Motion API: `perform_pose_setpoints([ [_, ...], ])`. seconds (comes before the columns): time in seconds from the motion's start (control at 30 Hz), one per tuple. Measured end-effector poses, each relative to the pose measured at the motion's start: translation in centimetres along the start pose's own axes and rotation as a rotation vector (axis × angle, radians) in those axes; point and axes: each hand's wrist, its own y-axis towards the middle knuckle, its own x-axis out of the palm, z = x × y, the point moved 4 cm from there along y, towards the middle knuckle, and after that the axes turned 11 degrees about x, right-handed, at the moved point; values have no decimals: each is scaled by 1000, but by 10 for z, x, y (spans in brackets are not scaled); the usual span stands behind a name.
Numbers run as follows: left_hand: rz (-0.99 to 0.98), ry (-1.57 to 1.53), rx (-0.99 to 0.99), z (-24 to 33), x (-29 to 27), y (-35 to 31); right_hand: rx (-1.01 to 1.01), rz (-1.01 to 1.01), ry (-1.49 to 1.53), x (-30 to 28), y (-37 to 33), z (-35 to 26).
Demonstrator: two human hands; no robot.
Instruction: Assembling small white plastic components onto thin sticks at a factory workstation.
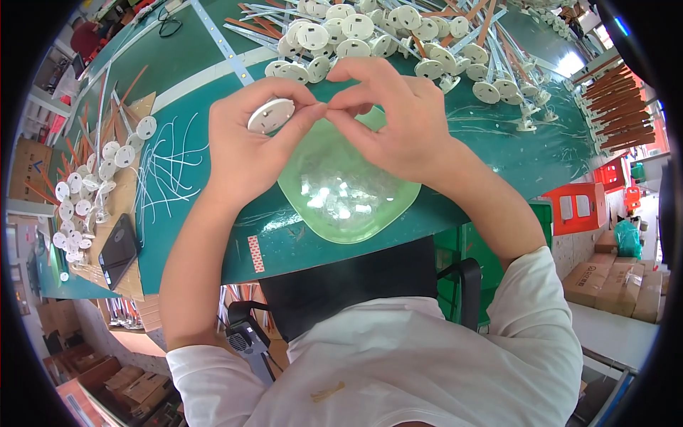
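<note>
Your green bench fills the upper half of the frame, curving from the left edge to the right. Across its top middle lies a heap of white discs mixed with thin orange and white strips. A smaller group of the same discs sits at the left edge on a brown board, with loose white wires just beside it and a dark phone below.

At the near edge of the bench, centre frame, stands a pale green bowl, translucent, holding small clear pieces that glint.

Your two hands meet just above that bowl. Your left hand holds a disc at upper centre, fingers curled round its far edge and thumb stretched toward the other hand. The disc is round, white, flat and tilted, its face turned up toward you, with a couple of tiny dark marks on it. Your right hand has thumb and forefinger pinched together, touching your left thumb tip right beside the disc; whether they grip anything there is too small to tell.
</note>
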Motion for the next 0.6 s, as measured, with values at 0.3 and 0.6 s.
perform_pose_setpoints([
  [0.3,151,-237,-94,0,-5,0,-120,143,42,-4,4,-9],
  [0.6,155,-427,-211,-10,-5,-1,-240,120,-34,0,2,-7],
])
